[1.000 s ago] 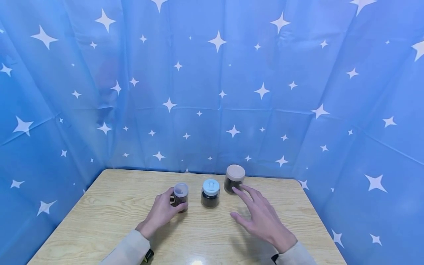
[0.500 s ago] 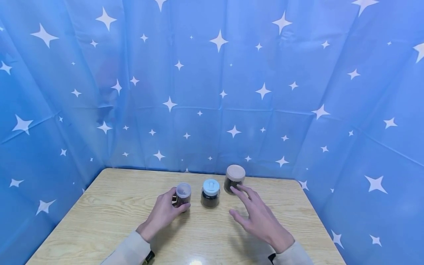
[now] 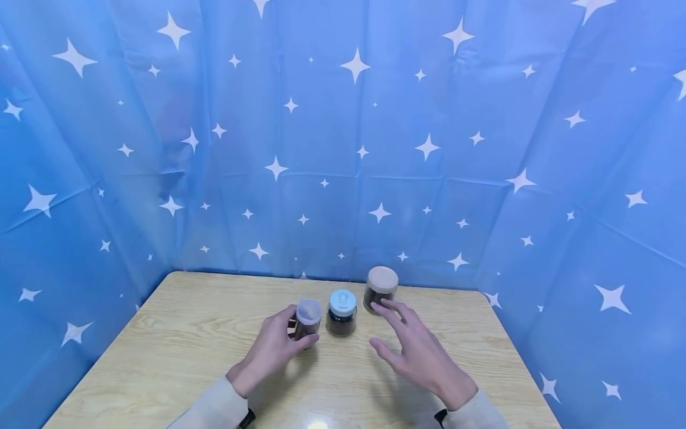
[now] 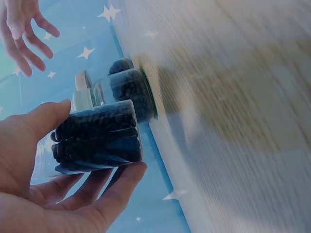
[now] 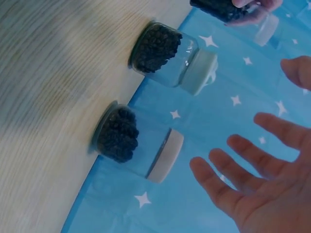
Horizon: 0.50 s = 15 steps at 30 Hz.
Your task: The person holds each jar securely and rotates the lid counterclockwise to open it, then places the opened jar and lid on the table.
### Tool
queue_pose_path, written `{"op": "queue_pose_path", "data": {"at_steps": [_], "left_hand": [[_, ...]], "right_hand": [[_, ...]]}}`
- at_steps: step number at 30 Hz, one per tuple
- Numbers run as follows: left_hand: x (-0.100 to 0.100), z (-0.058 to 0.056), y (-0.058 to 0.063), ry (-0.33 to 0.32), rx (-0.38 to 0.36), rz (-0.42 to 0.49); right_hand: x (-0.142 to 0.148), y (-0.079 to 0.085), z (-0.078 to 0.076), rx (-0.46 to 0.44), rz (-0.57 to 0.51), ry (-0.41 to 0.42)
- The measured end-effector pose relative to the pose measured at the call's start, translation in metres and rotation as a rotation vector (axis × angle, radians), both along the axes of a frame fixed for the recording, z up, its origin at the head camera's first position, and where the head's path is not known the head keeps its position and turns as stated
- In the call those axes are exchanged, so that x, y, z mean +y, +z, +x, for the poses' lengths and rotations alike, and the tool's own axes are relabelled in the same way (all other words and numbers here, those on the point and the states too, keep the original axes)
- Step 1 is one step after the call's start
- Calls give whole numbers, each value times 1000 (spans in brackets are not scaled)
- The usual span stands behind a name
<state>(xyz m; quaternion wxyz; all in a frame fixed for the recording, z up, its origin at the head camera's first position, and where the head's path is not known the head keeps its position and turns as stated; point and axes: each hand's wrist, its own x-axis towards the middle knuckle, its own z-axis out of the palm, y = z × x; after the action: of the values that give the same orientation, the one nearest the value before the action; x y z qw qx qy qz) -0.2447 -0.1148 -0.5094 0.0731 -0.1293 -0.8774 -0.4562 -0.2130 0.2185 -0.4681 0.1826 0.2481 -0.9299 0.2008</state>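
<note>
In the head view my left hand (image 3: 272, 344) grips a small clear jar (image 3: 308, 314) with a pale translucent lid. Dark pieces fill much of it, and the left wrist view shows the jar (image 4: 99, 138) held off the tabletop between thumb and fingers. Just to its right stands a glass jar with a light blue lid (image 3: 342, 304), partly filled with dark pieces. Farther back and right is a jar with a pale pink lid (image 3: 383, 279), also part full. My right hand (image 3: 420, 357) hovers near that jar, fingers spread and holding nothing; the right wrist view shows its fingers (image 5: 243, 167) apart from the lid.
The light wooden table (image 3: 198, 316) carries the two standing jars near its back edge. A blue curtain with white stars (image 3: 321, 149) hangs behind and along both sides.
My left hand has carried the small jar to the right, closer to the blue-lidded jar. My right hand has barely moved; the other two jars stay in place.
</note>
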Motion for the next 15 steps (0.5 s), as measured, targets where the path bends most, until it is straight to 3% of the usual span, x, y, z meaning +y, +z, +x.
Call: {"op": "queue_pose_path", "data": {"at_steps": [15], "left_hand": [[14, 12, 5, -40, 67, -49]], "right_hand": [[-11, 6, 2, 28, -25, 66]]}}
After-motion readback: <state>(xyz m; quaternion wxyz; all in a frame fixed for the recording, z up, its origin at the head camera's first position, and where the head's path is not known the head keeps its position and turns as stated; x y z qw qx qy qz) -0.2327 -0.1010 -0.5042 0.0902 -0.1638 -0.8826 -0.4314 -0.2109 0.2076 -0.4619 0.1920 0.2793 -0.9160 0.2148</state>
